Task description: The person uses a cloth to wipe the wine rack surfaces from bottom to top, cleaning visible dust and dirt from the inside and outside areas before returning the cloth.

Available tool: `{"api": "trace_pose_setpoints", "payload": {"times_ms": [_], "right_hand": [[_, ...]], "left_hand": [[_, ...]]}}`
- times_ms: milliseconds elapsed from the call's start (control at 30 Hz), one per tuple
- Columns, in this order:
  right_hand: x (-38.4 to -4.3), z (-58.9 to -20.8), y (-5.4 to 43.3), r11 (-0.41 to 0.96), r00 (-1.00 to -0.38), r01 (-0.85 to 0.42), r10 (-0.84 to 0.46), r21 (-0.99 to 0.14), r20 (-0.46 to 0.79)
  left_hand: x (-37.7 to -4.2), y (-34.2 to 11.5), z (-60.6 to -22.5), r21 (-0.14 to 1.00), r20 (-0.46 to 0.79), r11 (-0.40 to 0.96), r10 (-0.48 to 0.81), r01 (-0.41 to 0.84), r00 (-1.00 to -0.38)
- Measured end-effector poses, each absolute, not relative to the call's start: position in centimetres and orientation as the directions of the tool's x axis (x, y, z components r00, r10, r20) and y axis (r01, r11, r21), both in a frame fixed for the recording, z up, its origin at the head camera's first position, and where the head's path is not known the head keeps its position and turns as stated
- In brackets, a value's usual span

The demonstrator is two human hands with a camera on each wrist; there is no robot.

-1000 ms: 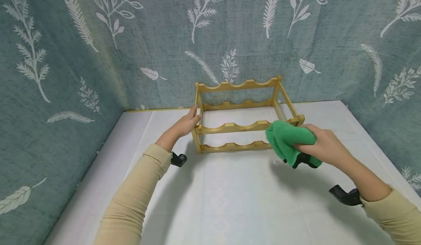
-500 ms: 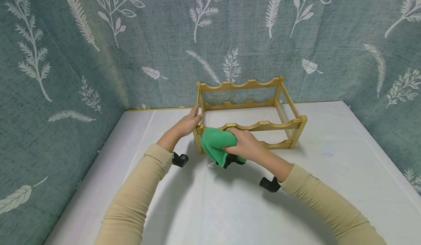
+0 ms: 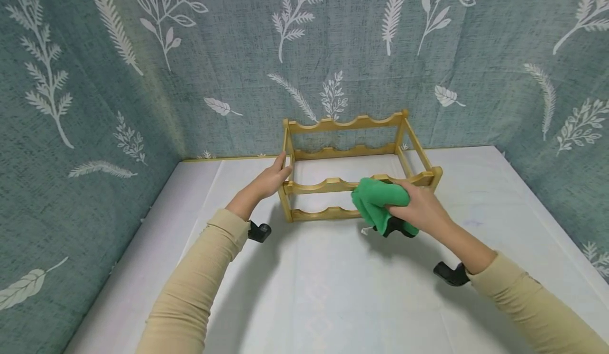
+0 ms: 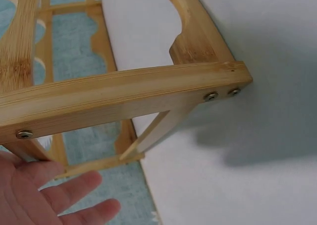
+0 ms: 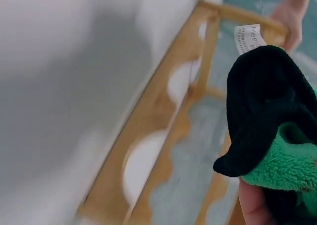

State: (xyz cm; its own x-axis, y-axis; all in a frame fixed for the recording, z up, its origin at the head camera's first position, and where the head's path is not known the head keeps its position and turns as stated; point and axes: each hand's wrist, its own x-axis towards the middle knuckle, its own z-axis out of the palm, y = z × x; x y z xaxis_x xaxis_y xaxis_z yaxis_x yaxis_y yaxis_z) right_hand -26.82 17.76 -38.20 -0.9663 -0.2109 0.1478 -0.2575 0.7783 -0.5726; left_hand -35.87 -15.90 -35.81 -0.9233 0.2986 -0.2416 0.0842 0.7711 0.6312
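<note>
A two-level wooden wine rack (image 3: 328, 186) with scalloped rails stands on the white table near the back wall. My left hand (image 3: 267, 179) rests against its left end at the upper front corner. In the left wrist view, that hand's fingers (image 4: 74, 190) stretch out fairly straight beside the rack's end rail (image 4: 114, 93). My right hand (image 3: 423, 208) grips a bunched green and black cloth (image 3: 378, 201) at the front upper rail, right of the middle. The cloth covers part of both front rails. A white tag (image 5: 248, 38) sticks out from its dark side in the right wrist view.
Teal fabric walls with white leaf prints (image 3: 333, 37) rise behind the rack and on both sides. The white tabletop (image 3: 323, 285) spreads in front of it. A black camera mount (image 3: 259, 232) juts from the left wrist, another (image 3: 451, 273) from the right.
My right hand swept the cloth leftward along the front rail to the rack's left end, then back right past the middle. The left hand and the rack have stayed in place.
</note>
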Motion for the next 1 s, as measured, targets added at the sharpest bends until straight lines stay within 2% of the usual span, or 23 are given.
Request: {"api": "trace_pose_setpoints", "payload": {"times_ms": [300,467,667,833,1000], "right_hand": [[-24.5,-37.0,26.0,0.843,-0.99,-0.1,-0.031,-0.528,0.138],[-23.9,-37.0,26.9,0.847,-0.994,-0.071,-0.015,-0.527,0.109],[-23.5,-37.9,22.2,0.8,-0.975,-0.218,-0.198,-0.56,0.097],[-24.6,-39.6,15.6,0.721,-0.916,-0.368,-0.388,-0.587,0.098],[-26.0,-41.0,9.3,0.671,-0.855,-0.447,-0.514,-0.592,0.063]], "left_hand": [[-35.8,-15.9,-35.6,0.63,-0.25,0.771,0.31,0.088,-0.917],[-35.8,-16.0,-35.5,0.641,-0.243,0.762,0.313,0.09,-0.918],[-35.9,-16.1,-35.5,0.63,-0.251,0.771,0.313,0.091,-0.916],[-36.0,-16.2,-35.4,0.629,-0.263,0.772,0.319,0.09,-0.911],[-36.2,-16.4,-35.5,0.632,-0.269,0.767,0.35,0.11,-0.897]]}}
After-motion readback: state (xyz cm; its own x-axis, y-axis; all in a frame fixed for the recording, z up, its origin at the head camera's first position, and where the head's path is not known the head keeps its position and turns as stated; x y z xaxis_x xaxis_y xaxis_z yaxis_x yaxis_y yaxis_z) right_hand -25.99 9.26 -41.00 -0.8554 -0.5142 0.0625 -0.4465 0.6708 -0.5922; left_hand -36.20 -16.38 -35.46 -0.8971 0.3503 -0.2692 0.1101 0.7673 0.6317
